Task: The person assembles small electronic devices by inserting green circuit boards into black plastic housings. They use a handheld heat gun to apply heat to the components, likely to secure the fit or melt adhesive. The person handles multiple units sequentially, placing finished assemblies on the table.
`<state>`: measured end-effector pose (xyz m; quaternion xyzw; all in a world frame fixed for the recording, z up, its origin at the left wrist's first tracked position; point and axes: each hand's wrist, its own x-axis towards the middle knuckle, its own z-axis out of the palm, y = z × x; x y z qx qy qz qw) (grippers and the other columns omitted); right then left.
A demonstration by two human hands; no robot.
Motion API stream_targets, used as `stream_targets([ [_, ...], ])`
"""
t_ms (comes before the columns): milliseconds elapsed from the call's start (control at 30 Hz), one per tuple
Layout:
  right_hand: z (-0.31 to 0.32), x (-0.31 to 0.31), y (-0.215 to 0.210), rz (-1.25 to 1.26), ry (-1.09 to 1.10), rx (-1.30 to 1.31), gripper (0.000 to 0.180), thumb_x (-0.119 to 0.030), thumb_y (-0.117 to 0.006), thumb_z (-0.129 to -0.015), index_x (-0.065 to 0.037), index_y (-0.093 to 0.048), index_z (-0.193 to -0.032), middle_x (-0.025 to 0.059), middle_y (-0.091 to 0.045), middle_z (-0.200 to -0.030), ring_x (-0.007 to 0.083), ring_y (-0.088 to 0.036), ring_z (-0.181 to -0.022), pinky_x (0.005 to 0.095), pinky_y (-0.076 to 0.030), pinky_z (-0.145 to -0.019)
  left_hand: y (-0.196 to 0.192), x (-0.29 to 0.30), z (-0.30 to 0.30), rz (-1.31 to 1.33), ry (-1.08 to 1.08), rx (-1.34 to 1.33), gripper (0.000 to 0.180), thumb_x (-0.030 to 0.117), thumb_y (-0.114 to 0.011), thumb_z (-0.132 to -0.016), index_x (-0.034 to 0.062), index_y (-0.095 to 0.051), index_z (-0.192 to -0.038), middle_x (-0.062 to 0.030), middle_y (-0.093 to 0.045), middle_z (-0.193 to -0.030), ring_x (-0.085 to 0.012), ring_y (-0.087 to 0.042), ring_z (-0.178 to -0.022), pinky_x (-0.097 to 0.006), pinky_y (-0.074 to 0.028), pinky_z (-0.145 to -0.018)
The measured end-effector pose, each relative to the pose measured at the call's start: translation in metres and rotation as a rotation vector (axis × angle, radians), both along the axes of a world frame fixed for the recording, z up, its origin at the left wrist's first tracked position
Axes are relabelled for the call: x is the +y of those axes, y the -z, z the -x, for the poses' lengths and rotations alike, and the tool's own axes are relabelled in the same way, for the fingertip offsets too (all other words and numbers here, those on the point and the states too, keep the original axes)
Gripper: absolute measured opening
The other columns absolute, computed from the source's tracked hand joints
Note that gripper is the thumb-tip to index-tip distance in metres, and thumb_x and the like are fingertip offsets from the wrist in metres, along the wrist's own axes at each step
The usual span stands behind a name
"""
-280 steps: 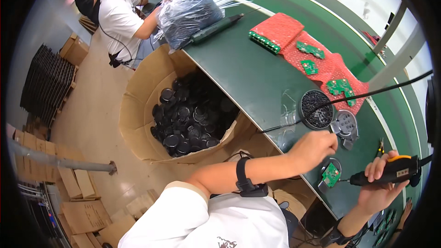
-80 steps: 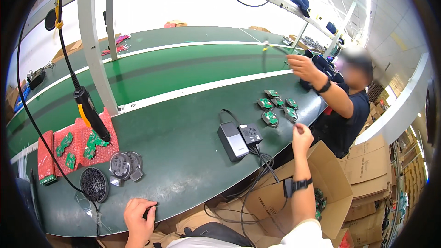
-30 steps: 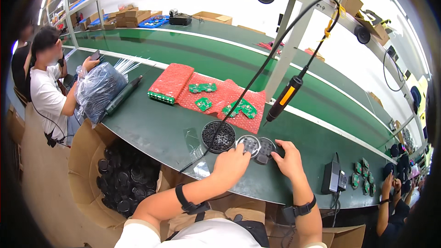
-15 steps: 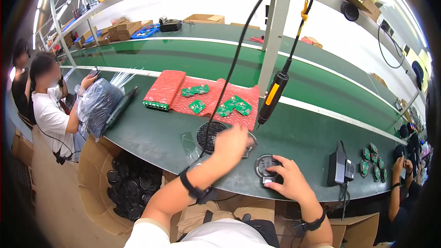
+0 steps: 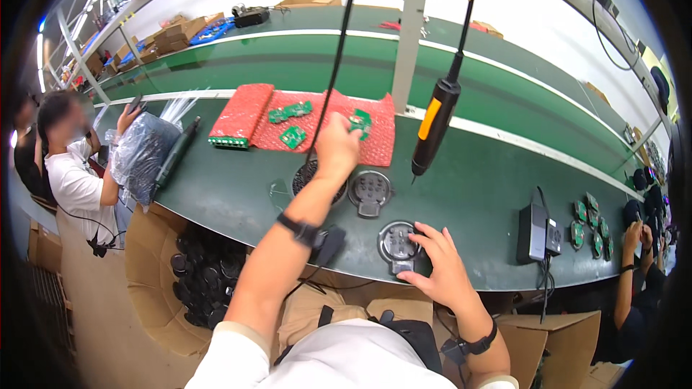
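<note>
My left hand (image 5: 337,147) reaches over red bubble wrap (image 5: 377,149), its fingers at the green circuit boards there and largely hidden. One circuit board (image 5: 360,122) shows just right of the fingers. Two more, a long board (image 5: 290,112) and a squarer board (image 5: 293,137), lie to the left. Near the table's front edge, my right hand (image 5: 441,268) is open beside a round black housing (image 5: 398,243), thumb by its rectangular tab and spread fingertips by its rim. A similar housing (image 5: 370,191) lies farther back. A round dish of small black parts (image 5: 299,181) is partly behind my left forearm.
A black-and-orange electric screwdriver (image 5: 437,126) hangs above the table. A black cable crosses before the bubble wrap. To the right stand a black power box (image 5: 534,233) and several circuit boards (image 5: 592,227). A carton (image 5: 148,274) of black housings stands below left. Other people work at both sides.
My left hand has moved from beside the dish up to the circuit boards, uncovering the second housing. My right hand's fingers have spread and lifted off the near housing's face. The view has shifted.
</note>
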<state>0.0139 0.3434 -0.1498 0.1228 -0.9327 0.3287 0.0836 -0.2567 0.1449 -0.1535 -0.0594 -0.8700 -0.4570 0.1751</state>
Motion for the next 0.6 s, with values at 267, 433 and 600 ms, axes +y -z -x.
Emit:
stream_targets([
  [267, -0.006, -0.005, -0.012, 0.127, 0.009, 0.049, 0.066, -0.028, -0.090, -0.079, -0.004, -0.063, -0.134, 0.0175, -0.063, -0.138, 0.0361, -0.062, -0.127, 0.0556, -0.045, -0.113, -0.009, -0.053, -0.177, -0.591, 0.579, -0.608, 0.018, 0.002, -0.064, -0.102, 0.0003, -0.057, -0.118, -0.0067, -0.067, -0.091, -0.0111, -0.068, -0.067, -0.025, -0.053, -0.056],
  [433, 0.007, -0.014, -0.014, 0.670, 0.137, -0.170, 0.047, -0.005, -0.081, -0.089, 0.002, -0.065, -0.132, 0.0143, -0.074, -0.112, 0.0174, -0.072, -0.093, 0.0326, -0.060, -0.083, -0.002, -0.038, -0.187, -0.584, 0.673, -0.663, 0.020, 0.006, -0.065, -0.104, -0.0016, -0.061, -0.122, -0.0071, -0.069, -0.094, -0.0116, -0.068, -0.069, -0.026, -0.058, -0.061],
  [600, 0.015, -0.014, -0.010, 0.938, 0.146, -0.433, 0.039, -0.003, -0.074, -0.096, 0.005, -0.062, -0.133, 0.0121, -0.073, -0.107, 0.0136, -0.072, -0.088, 0.0276, -0.061, -0.076, -0.005, -0.033, -0.188, -0.600, 0.667, -0.652, 0.019, 0.007, -0.063, -0.105, -0.0022, -0.061, -0.122, -0.0081, -0.070, -0.095, -0.0124, -0.068, -0.069, -0.026, -0.058, -0.062],
])
